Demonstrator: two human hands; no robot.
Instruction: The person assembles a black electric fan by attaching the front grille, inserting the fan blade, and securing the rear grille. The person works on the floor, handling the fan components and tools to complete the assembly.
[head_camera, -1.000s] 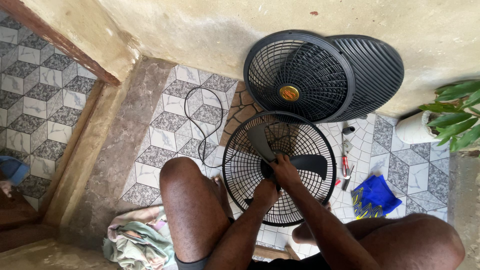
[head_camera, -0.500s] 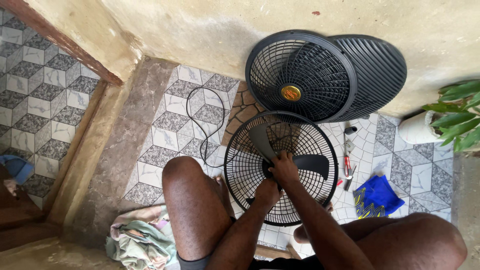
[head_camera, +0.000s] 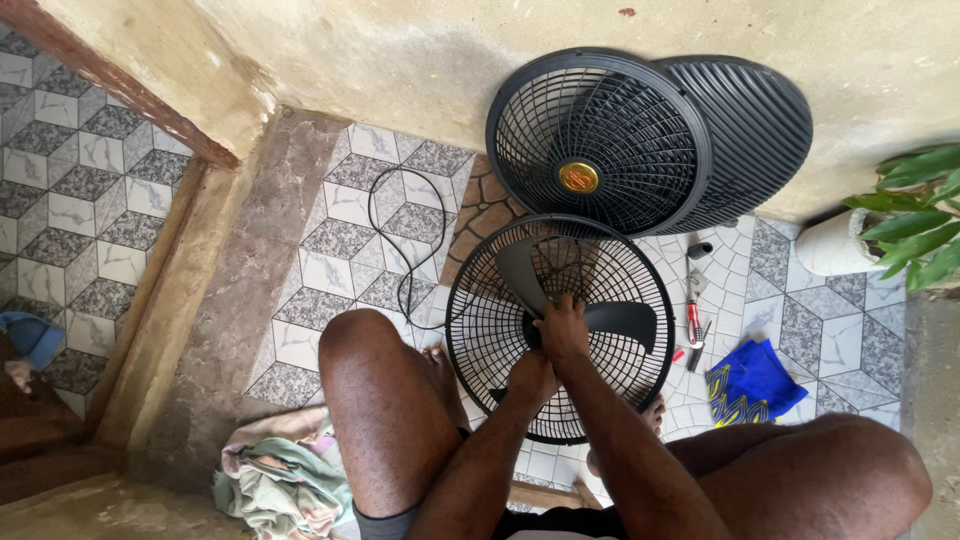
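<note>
A black fan rear grille with its dark blades stands on the tiled floor between my knees. My right hand grips the blade hub at the centre. Just below the hub, my left hand is closed on the lower part of the blade assembly. Against the wall behind leans the black front grille with a gold centre badge, and a ribbed black cover stands behind it.
A black power cord loops on the tiles to the left. Red-handled pliers and small tools lie right of the fan, beside a blue cloth. A potted plant stands far right; a rag pile lies lower left.
Both hands stay on the hub with only slight shifts. The view has moved a little, so the grilles sit slightly higher.
</note>
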